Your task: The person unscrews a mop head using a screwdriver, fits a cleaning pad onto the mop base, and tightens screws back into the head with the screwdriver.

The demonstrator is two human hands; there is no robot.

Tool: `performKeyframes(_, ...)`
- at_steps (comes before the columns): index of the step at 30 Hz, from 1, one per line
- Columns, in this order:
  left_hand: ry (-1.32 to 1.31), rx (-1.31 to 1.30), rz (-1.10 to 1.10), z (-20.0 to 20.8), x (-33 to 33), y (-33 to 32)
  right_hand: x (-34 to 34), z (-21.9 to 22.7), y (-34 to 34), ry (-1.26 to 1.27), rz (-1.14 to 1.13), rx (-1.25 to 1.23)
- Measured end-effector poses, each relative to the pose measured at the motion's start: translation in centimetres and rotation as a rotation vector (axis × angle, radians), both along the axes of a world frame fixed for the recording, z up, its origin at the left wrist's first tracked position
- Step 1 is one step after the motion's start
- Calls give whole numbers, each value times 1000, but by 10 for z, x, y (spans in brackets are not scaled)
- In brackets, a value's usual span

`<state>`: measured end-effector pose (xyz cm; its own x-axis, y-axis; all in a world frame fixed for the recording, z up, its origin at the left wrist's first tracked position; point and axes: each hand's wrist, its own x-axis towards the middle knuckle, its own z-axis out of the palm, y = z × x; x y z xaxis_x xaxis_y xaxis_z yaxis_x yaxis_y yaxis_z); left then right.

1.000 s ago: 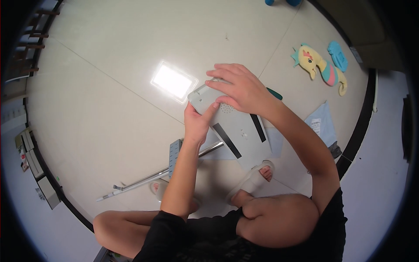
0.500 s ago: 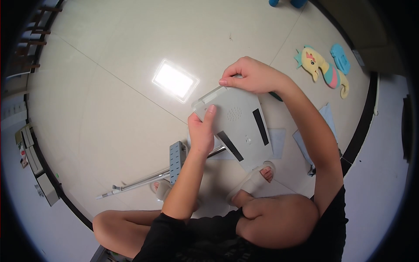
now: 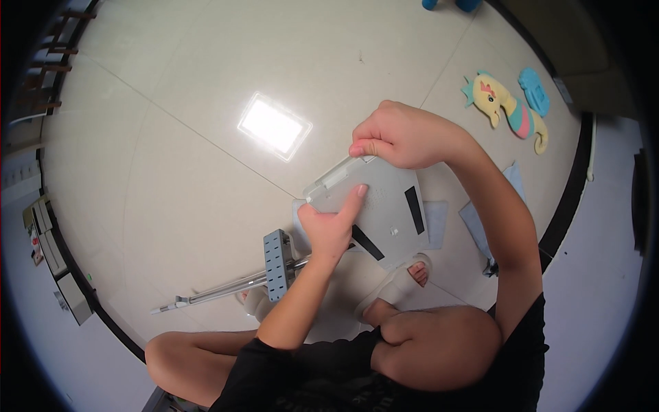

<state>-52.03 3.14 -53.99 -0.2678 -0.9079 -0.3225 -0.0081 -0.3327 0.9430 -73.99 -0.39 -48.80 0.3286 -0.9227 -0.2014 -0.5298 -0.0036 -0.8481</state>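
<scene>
Flat light-grey plastic panel [image 3: 386, 206] was up off the pale tiled floor [image 3: 171, 178], in front of the person, one end toward the near-right foot. It carried two black strips [image 3: 414, 210]. Left hand [image 3: 329, 226] had it by the left edge: thumb laid flat on the face, other fingers mostly hidden beneath. Right hand [image 3: 406, 137] was at the far edge, fingers curled nearly closed, thumb tip at the rim; couldn't tell if it was pinching the rim or something small. Left of the panel: blue-grey slotted block [image 3: 276, 264] by silver metal poles [image 3: 226, 290]. Far right on floor: yellow, teal and pink plush seahorse [image 3: 508, 110] beside blue plastic toy [image 3: 534, 91].
</scene>
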Motion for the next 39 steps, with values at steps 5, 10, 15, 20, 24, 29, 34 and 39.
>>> performKeyframes(5,140,82,16,-34,22,-2,10,-4,6,-17,-63,30)
performKeyframes(10,291,251,-22,-35,20,-11,21,-6,36,337,-82,-667)
performKeyframes(15,217,307,176,-42,20,-19,44,-11,52,408,-142,-657)
performKeyframes(20,168,200,-83,-12,23,-53,53,-9,55,423,-164,-641)
performKeyframes(24,74,208,-268,-8,31,-72,61,-11,57,458,-184,-617)
performKeyframes(29,55,305,-299,16,24,-79,63,-3,53,472,-182,-602)
performKeyframes(34,34,339,-459,9,33,-92,67,-2,45,498,-207,-557)
performKeyframes(39,38,353,-491,6,35,-97,67,-7,42,514,-180,-540)
